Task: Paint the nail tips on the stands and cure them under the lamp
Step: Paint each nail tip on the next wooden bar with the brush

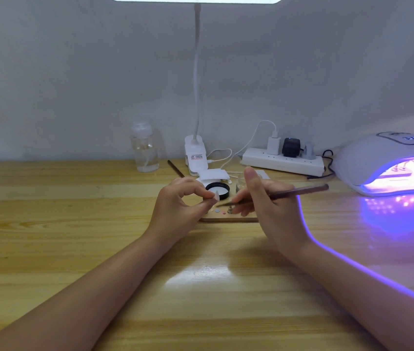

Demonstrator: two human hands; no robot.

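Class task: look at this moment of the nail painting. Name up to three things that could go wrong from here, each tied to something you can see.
1. The left hand pinches the small white nail tip between fingertips only; it could slip or smudge.
2. The right hand points the thin brown brush down at the small wooden palette board, close to a small metal stand that could tip.
3. The lit white curing lamp glows beside the right forearm; stray light may harden polish early.

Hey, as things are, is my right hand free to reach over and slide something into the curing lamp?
Probably yes for the path: the table between your right hand and the lit curing lamp looks bare, and its opening faces you. But that hand grips the brush, so it isn't free to carry anything.
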